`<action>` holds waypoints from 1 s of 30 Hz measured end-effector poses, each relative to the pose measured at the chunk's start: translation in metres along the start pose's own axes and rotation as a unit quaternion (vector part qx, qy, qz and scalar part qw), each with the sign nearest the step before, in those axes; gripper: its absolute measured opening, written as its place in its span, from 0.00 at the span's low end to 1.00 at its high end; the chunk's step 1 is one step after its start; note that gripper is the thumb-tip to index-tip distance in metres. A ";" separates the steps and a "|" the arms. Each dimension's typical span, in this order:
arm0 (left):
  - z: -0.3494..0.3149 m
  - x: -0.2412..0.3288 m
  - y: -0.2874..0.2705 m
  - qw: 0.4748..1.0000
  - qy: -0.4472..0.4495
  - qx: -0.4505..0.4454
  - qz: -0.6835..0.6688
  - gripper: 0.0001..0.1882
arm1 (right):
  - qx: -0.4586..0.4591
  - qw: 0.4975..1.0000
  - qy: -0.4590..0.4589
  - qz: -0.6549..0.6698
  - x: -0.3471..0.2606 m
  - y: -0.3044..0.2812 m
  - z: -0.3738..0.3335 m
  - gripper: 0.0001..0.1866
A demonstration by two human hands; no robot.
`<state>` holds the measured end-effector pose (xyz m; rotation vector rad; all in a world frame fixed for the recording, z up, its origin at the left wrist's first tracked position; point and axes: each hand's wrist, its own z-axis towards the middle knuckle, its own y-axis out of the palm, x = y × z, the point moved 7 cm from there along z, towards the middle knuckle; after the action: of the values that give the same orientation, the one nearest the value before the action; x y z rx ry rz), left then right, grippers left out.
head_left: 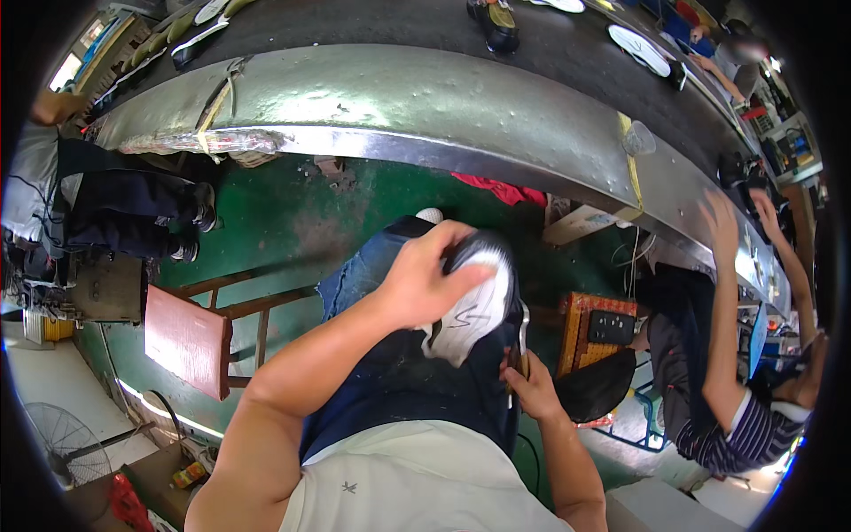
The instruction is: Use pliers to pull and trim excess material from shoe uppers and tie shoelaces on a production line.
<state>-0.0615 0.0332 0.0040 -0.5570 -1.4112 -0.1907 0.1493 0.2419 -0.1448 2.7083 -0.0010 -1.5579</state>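
My left hand (pixel 424 275) is closed around a shoe upper (pixel 479 310) above my lap. Its white underside, marked with a dark line, faces up; a dark edge shows along the top and right, and a loose white flap hangs at its lower end. Lower and to the right, my right hand (pixel 532 387) is closed on a slim metal hand tool (pixel 524 332) with a curved end, perhaps pincers. The tool points up, close beside the shoe upper; whether they touch I cannot tell. My fingers hide part of its handle.
Ahead runs a dark conveyor (pixel 372 22) with a metal edge (pixel 425 97), carrying several shoes and soles. A pink-topped stool (pixel 186 341) stands at left, a woven-seat chair (pixel 581 332) at right. Co-workers sit on both sides; the right one's raised hands (pixel 722 222) reach over the conveyor edge.
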 end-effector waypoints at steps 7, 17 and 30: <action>-0.052 -0.115 0.052 0.962 -0.143 -0.163 0.168 0.47 | -0.009 0.975 0.011 -0.221 -0.057 0.019 -0.021 0.18; -0.076 -0.077 0.044 0.959 0.050 0.022 0.279 0.10 | -0.116 0.921 -0.105 -0.358 -0.087 0.035 -0.003 0.26; -0.086 -0.196 0.083 0.851 -0.321 -0.024 -0.415 0.33 | -0.145 0.872 -0.025 -0.467 -0.097 0.057 0.034 0.15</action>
<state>0.0176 0.0250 -0.2112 0.0144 -2.2542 -0.7900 0.0719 0.1856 -0.0769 2.4923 1.5989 -1.5458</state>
